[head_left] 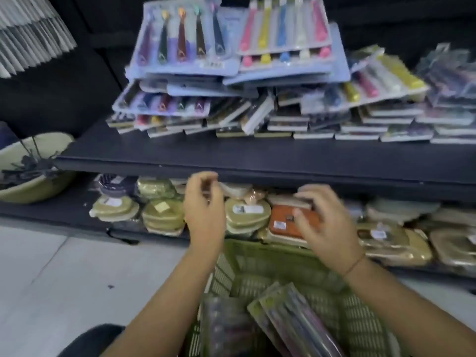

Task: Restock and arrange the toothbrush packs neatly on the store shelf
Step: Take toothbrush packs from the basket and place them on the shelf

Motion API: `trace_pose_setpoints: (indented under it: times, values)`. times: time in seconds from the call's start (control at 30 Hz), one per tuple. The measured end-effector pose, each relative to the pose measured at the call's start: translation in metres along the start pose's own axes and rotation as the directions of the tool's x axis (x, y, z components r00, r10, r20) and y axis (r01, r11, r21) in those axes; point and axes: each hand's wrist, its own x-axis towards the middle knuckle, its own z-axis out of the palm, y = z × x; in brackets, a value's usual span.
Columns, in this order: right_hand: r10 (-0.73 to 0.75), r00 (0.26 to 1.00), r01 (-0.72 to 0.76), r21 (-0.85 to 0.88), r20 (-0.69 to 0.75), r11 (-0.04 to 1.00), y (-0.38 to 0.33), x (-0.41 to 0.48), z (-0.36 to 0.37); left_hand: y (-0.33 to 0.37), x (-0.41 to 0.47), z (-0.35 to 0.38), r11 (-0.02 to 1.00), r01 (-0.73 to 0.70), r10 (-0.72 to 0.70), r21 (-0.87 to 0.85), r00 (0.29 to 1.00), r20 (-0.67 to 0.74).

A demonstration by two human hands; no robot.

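Toothbrush packs lie in loose, crooked piles on the dark upper shelf (231, 155). A blue card of dark-handled brushes (185, 47) and a pack of pink, yellow and blue brushes (283, 34) sit on top. More toothbrush packs (296, 318) lie in a green plastic basket (257, 249) right below me. My left hand (203, 210) hovers above the basket in front of the lower shelf, its fingers loosely curled with nothing visible in them. My right hand (324, 222) hangs at the same height, fingers relaxed and holding nothing. Both hands are blurred.
The lower shelf holds wrapped olive, beige and orange containers (247, 215) behind my hands. A beige basin (25, 155) with dark items sits at the left beside the shelf end. Pale tiled floor (64, 266) lies left of the basket.
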Motion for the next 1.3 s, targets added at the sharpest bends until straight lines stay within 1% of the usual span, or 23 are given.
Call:
trace_pose_setpoints:
  times: [0.03, 0.07, 0.1, 0.13, 0.17, 0.2, 0.23, 0.27, 0.3, 0.37, 0.4, 0.43, 0.53, 0.63, 0.7, 0.77, 0.83, 0.87, 0.97, 1.03, 1.07, 1.17, 1.3]
  values:
    - [0.109, 0.99, -0.109, -0.012, 0.088, 0.994, 0.019, -0.036, 0.015, -0.027, -0.034, 0.012, 0.988, 0.151, -0.152, 0.033, 0.987, 0.052]
    - [0.267, 0.947, -0.264, -0.039, 0.179, 0.964, 0.038, -0.07, 0.028, -0.057, -0.065, 0.022, 0.947, 0.313, -0.319, 0.078, 0.943, 0.095]
    - [0.437, 0.857, -0.436, -0.07, 0.271, 0.897, 0.066, -0.107, 0.043, -0.085, -0.093, 0.03, 0.869, 0.473, -0.49, 0.145, 0.862, 0.13]
    - [0.62, 0.69, -0.624, -0.128, 0.374, 0.771, 0.089, -0.14, 0.053, -0.11, -0.12, 0.034, 0.767, 0.595, -0.634, 0.24, 0.759, 0.148]
    - [0.734, 0.496, -0.762, -0.172, 0.464, 0.624, 0.114, -0.17, 0.062, -0.13, -0.144, 0.034, 0.672, 0.652, -0.726, 0.352, 0.672, 0.143]
    - [0.777, 0.35, -0.831, -0.21, 0.523, 0.515, 0.13, -0.195, 0.069, -0.146, -0.165, 0.03, 0.603, 0.649, -0.768, 0.464, 0.63, 0.117]
    - [0.784, 0.252, -0.862, -0.236, 0.568, 0.449, 0.148, -0.218, 0.077, -0.155, -0.181, 0.025, 0.556, 0.614, -0.771, 0.56, 0.633, 0.072]
    - [0.788, 0.159, -0.874, -0.286, 0.594, 0.392, 0.156, -0.232, 0.079, -0.158, -0.193, 0.02, 0.548, 0.555, -0.725, 0.626, 0.688, 0.025]
    - [0.786, 0.108, -0.875, -0.317, 0.609, 0.365, 0.161, -0.241, 0.08, -0.157, -0.2, 0.015, 0.563, 0.491, -0.648, 0.665, 0.762, -0.015]
    - [0.803, 0.088, -0.881, -0.33, 0.589, 0.338, 0.168, -0.247, 0.083, -0.147, -0.203, 0.009, 0.591, 0.366, -0.458, 0.718, 0.886, -0.075]
    - [0.808, 0.077, -0.891, -0.323, 0.585, 0.319, 0.17, -0.247, 0.083, -0.143, -0.202, 0.006, 0.587, 0.351, -0.4, 0.729, 0.909, -0.115]
    - [0.805, 0.052, -0.913, -0.299, 0.591, 0.278, 0.174, -0.249, 0.085, -0.139, -0.2, 0.004, 0.578, 0.38, -0.404, 0.722, 0.902, -0.152]
    - [0.794, -0.007, -0.927, -0.302, 0.607, 0.223, 0.185, -0.257, 0.092, -0.131, -0.202, -0.004, 0.499, 0.564, -0.58, 0.657, 0.781, -0.23]
    - [0.793, -0.044, -0.931, -0.313, 0.608, 0.189, 0.193, -0.262, 0.094, -0.125, -0.215, -0.007, 0.435, 0.646, -0.671, 0.627, 0.697, -0.253]
    - [0.783, -0.1, -0.93, -0.338, 0.614, 0.146, 0.188, -0.255, 0.092, -0.121, -0.223, -0.008, 0.41, 0.681, -0.693, 0.607, 0.665, -0.278]
    - [0.762, -0.158, -0.909, -0.393, 0.628, 0.136, 0.186, -0.255, 0.095, -0.119, -0.228, -0.01, 0.41, 0.689, -0.673, 0.598, 0.671, -0.312]
    - [0.756, -0.199, -0.889, -0.44, 0.623, 0.129, 0.18, -0.257, 0.099, -0.119, -0.226, -0.015, 0.419, 0.698, -0.628, 0.58, 0.684, -0.37]
    - [0.765, -0.194, -0.883, -0.449, 0.614, 0.137, 0.178, -0.258, 0.101, -0.119, -0.223, -0.018, 0.416, 0.71, -0.621, 0.568, 0.678, -0.393]
    - [0.774, -0.213, -0.878, -0.465, 0.596, 0.117, 0.171, -0.254, 0.1, -0.123, -0.215, -0.025, 0.342, 0.794, -0.719, 0.503, 0.566, -0.404]
    - [0.734, -0.267, -0.879, -0.469, 0.624, 0.08, 0.172, -0.255, 0.096, -0.125, -0.215, -0.027, 0.292, 0.836, -0.789, 0.465, 0.485, -0.376]
    - [0.731, -0.281, -0.88, -0.471, 0.623, 0.064, 0.178, -0.261, 0.097, -0.126, -0.216, -0.026, 0.267, 0.838, -0.81, 0.476, 0.463, -0.361]
    - [0.721, -0.293, -0.888, -0.459, 0.628, 0.039, 0.192, -0.279, 0.101, -0.126, -0.215, -0.025, 0.233, 0.834, -0.806, 0.5, 0.453, -0.381]
    - [0.732, -0.304, -0.878, -0.478, 0.61, 0.034, 0.193, -0.281, 0.104, -0.118, -0.21, -0.021, 0.271, 0.925, -0.836, 0.264, 0.363, -0.412]
